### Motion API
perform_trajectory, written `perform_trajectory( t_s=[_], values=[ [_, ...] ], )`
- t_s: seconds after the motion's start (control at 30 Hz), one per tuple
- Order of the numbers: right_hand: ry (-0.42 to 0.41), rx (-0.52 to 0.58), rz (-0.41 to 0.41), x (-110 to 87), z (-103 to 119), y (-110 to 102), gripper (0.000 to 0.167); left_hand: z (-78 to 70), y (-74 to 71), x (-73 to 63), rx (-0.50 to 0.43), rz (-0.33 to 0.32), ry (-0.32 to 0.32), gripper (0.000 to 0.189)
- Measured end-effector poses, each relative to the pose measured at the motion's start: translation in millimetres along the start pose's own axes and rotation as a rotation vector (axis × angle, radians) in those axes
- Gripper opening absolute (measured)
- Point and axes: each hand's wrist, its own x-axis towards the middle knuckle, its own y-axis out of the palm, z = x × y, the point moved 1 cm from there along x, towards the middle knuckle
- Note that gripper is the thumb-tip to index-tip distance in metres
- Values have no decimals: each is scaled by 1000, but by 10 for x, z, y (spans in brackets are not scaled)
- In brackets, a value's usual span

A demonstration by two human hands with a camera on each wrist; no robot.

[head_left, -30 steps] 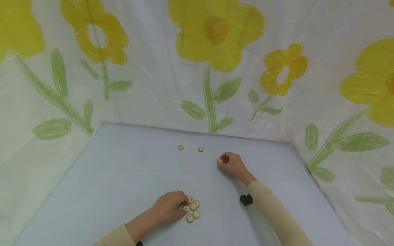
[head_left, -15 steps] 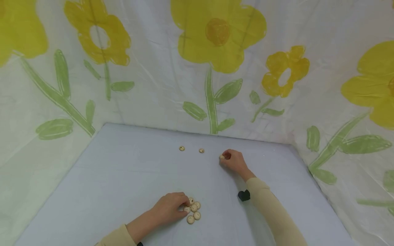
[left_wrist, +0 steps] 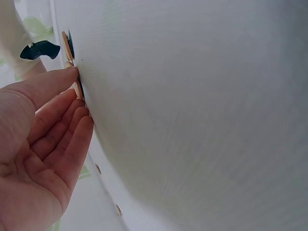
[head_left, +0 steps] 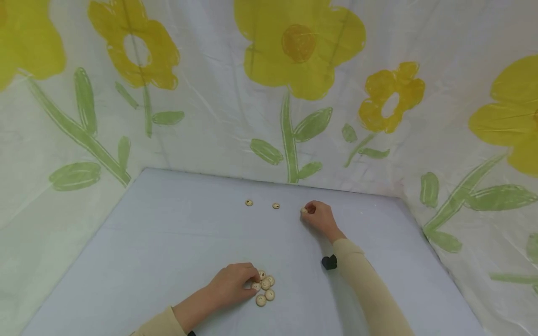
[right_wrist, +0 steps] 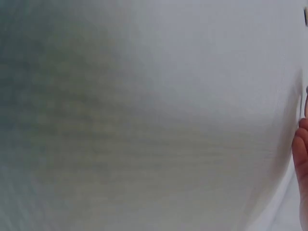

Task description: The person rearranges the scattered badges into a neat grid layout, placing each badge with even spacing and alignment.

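In the head view my right hand point(head_left: 321, 218) pinches a small round wooden disc point(head_left: 304, 211) between thumb and fingertips, low over the far part of the table. Two similar discs with dark marks, one at the left point(head_left: 249, 202) and one nearer the hand point(head_left: 276, 206), lie in line to its left. My left hand point(head_left: 232, 283) rests at a cluster of marked wooden discs point(head_left: 265, 284) near the front, thumb and fingers gripping the disc at its left edge point(head_left: 256, 286). The left wrist view shows that hand's fingertips point(left_wrist: 86, 113) down at the tabletop. Only part of the right hand point(right_wrist: 301, 154) shows in its wrist view.
The pale table point(head_left: 180, 252) ends at the back against a white cloth point(head_left: 201, 130) painted with yellow flowers, which also runs along both sides. A black strap piece point(head_left: 329, 262) hangs by the right sleeve point(head_left: 370, 284).
My right hand has slid a little farther toward the table's back with its disc, about level with the two lying there. My left hand has stayed at the cluster.
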Motion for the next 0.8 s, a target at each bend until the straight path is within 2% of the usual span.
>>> perform_trajectory(
  t_s=[0.57, 0.8],
  values=[
    [45, -10, -33, 56, 47, -15, 20, -26, -20, -16, -2, 5, -7, 11],
    [63, -6, -10, 56, 61, -19, 21, 8, 8, -6, 5, -7, -2, 10]
  ],
)
